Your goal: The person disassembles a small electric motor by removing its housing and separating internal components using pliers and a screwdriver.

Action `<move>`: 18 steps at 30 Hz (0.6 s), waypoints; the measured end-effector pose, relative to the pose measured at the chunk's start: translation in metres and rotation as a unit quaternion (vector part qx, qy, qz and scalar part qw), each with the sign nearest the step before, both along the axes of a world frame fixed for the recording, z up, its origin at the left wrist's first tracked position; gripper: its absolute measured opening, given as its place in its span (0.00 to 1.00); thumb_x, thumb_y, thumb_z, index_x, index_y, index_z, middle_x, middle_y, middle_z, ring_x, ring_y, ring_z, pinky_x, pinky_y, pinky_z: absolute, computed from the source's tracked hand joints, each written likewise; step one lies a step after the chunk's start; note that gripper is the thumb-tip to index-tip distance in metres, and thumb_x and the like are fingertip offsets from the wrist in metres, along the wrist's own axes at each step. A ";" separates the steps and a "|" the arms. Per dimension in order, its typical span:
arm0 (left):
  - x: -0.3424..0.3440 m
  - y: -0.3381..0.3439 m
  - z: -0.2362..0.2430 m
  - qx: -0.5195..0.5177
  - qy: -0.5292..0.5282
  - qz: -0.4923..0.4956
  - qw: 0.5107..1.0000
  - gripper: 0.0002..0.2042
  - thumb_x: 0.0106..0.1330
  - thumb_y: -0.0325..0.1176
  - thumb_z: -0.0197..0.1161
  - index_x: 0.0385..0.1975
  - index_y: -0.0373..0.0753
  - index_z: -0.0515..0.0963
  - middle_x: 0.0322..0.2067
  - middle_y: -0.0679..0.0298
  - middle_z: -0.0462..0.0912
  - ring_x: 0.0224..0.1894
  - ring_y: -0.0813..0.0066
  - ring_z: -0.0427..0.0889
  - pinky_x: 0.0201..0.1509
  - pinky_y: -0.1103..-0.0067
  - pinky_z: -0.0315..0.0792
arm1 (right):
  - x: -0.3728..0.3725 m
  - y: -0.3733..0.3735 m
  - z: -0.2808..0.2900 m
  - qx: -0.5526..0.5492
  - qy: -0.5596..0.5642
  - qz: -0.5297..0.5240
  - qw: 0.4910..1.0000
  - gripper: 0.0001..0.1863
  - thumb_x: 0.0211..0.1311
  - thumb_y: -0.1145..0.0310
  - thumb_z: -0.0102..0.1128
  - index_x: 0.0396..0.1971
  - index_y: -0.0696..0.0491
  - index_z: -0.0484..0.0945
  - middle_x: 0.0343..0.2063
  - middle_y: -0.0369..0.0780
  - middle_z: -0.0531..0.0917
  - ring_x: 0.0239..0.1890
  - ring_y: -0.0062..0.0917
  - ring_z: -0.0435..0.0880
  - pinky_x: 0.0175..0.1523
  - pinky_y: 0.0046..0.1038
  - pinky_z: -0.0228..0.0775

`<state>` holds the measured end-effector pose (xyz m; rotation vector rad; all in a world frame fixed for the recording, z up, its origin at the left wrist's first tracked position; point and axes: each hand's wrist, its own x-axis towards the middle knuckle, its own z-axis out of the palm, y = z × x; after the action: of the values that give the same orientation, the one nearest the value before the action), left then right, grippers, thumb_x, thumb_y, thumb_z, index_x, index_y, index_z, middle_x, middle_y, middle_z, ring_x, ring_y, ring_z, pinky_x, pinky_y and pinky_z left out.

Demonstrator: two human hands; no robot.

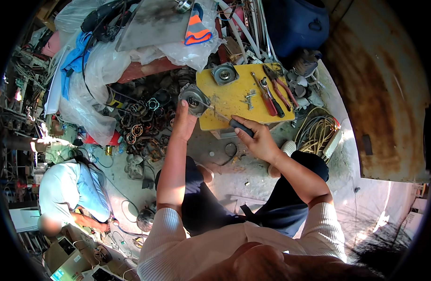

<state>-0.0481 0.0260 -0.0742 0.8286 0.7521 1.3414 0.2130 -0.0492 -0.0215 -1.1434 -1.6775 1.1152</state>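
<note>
grey metal housing point(194, 99) is in left hand point(184, 122), over the left edge of the yellow tabletop point(232, 94); left thumb presses its rim, other fingers mostly hidden, so how far they spread: can't tell. right hand point(256, 139) has fingers curled snug round the black-handled screwdriver point(241, 127). housing lies ahead-left of right fingers; screwdriver's long axis slants up-left, shaft aimed at it, tip contact unclear. left hand nearer. second housing point(224, 74) and loose screws point(249, 97) sit beyond. no writing legible on housing or screwdriver.
</note>
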 end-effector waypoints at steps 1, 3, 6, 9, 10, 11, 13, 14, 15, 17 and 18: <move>-0.001 0.002 -0.001 -0.001 0.011 0.005 1.000 0.38 0.67 0.62 0.56 0.68 0.41 0.61 0.65 0.59 0.69 0.67 0.65 0.68 0.73 0.63 0.59 | 0.003 0.003 0.001 0.005 -0.011 0.000 1.000 0.21 0.66 0.68 0.62 0.58 0.54 0.76 0.41 0.46 0.86 0.35 0.23 0.82 0.46 0.26 0.74; -0.002 0.004 -0.001 -0.018 0.014 0.016 1.000 0.38 0.67 0.63 0.56 0.68 0.40 0.61 0.65 0.59 0.69 0.67 0.65 0.68 0.73 0.62 0.59 | 0.012 0.008 0.007 0.003 -0.035 -0.005 0.999 0.19 0.65 0.69 0.63 0.55 0.55 0.78 0.39 0.46 0.86 0.33 0.23 0.82 0.43 0.26 0.74; -0.001 0.004 0.006 -0.065 -0.006 0.026 0.998 0.40 0.66 0.64 0.56 0.68 0.40 0.60 0.66 0.58 0.68 0.67 0.63 0.68 0.73 0.60 0.58 | 0.028 0.016 0.027 -0.040 -0.070 -0.028 0.996 0.15 0.64 0.69 0.64 0.50 0.57 0.80 0.34 0.45 0.87 0.29 0.23 0.81 0.38 0.26 0.73; 0.005 0.000 0.017 -0.097 -0.027 0.007 0.995 0.41 0.64 0.66 0.56 0.68 0.41 0.61 0.66 0.57 0.67 0.67 0.61 0.68 0.72 0.58 0.60 | 0.049 0.025 0.040 -0.047 -0.112 -0.057 0.991 0.13 0.61 0.69 0.66 0.44 0.57 0.81 0.30 0.44 0.86 0.27 0.22 0.80 0.33 0.25 0.71; 0.008 0.000 0.019 -0.102 -0.035 -0.006 0.994 0.41 0.64 0.67 0.55 0.68 0.41 0.61 0.66 0.56 0.68 0.67 0.61 0.68 0.71 0.58 0.61 | 0.054 0.029 0.046 -0.050 -0.126 -0.062 0.989 0.13 0.61 0.69 0.66 0.44 0.57 0.81 0.30 0.44 0.86 0.26 0.22 0.80 0.32 0.25 0.70; 0.011 0.000 0.021 -0.108 -0.042 -0.019 0.993 0.42 0.63 0.68 0.55 0.68 0.42 0.61 0.66 0.56 0.68 0.67 0.60 0.68 0.70 0.58 0.62 | 0.058 0.034 0.054 0.027 -0.166 -0.066 0.984 0.12 0.59 0.68 0.67 0.41 0.57 0.82 0.30 0.45 0.86 0.27 0.25 0.82 0.40 0.27 0.71; 0.021 0.000 0.031 -0.100 -0.066 -0.102 0.987 0.43 0.62 0.71 0.53 0.68 0.43 0.62 0.66 0.55 0.69 0.66 0.60 0.69 0.67 0.59 0.65 | 0.065 0.044 0.063 0.133 -0.210 -0.079 0.965 0.10 0.57 0.68 0.68 0.37 0.57 0.84 0.29 0.47 0.86 0.29 0.32 0.85 0.54 0.31 0.72; 0.027 0.000 0.033 -0.096 -0.077 -0.144 0.982 0.43 0.62 0.72 0.51 0.68 0.43 0.62 0.65 0.54 0.69 0.66 0.60 0.69 0.65 0.60 0.66 | 0.064 0.047 0.069 0.129 -0.200 -0.081 0.968 0.10 0.56 0.69 0.68 0.36 0.57 0.84 0.28 0.47 0.85 0.30 0.36 0.85 0.59 0.33 0.68; 0.034 -0.001 0.031 -0.116 -0.073 -0.135 0.981 0.44 0.60 0.74 0.48 0.68 0.45 0.63 0.65 0.52 0.70 0.65 0.61 0.70 0.62 0.64 0.69 | 0.063 0.049 0.076 0.125 -0.191 -0.082 0.970 0.09 0.56 0.69 0.68 0.35 0.56 0.84 0.27 0.48 0.85 0.31 0.39 0.85 0.65 0.35 0.64; 0.043 0.001 0.032 -0.103 -0.093 -0.200 0.970 0.44 0.60 0.75 0.48 0.68 0.45 0.63 0.65 0.50 0.70 0.64 0.61 0.71 0.61 0.64 0.69 | 0.059 0.051 0.091 0.085 -0.187 -0.084 0.975 0.08 0.55 0.69 0.68 0.33 0.55 0.84 0.26 0.48 0.84 0.31 0.43 0.85 0.70 0.37 0.61; 0.048 0.002 0.033 -0.097 -0.101 -0.232 0.963 0.45 0.60 0.75 0.48 0.67 0.45 0.63 0.65 0.49 0.70 0.64 0.61 0.72 0.61 0.65 0.69 | 0.057 0.052 0.095 0.070 -0.194 -0.090 0.974 0.08 0.54 0.69 0.68 0.32 0.55 0.84 0.24 0.48 0.84 0.31 0.42 0.85 0.66 0.36 0.65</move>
<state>-0.0001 0.0276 -0.0409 0.6477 0.4796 0.8982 0.2703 0.0026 0.0731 -1.4567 -1.8650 0.6761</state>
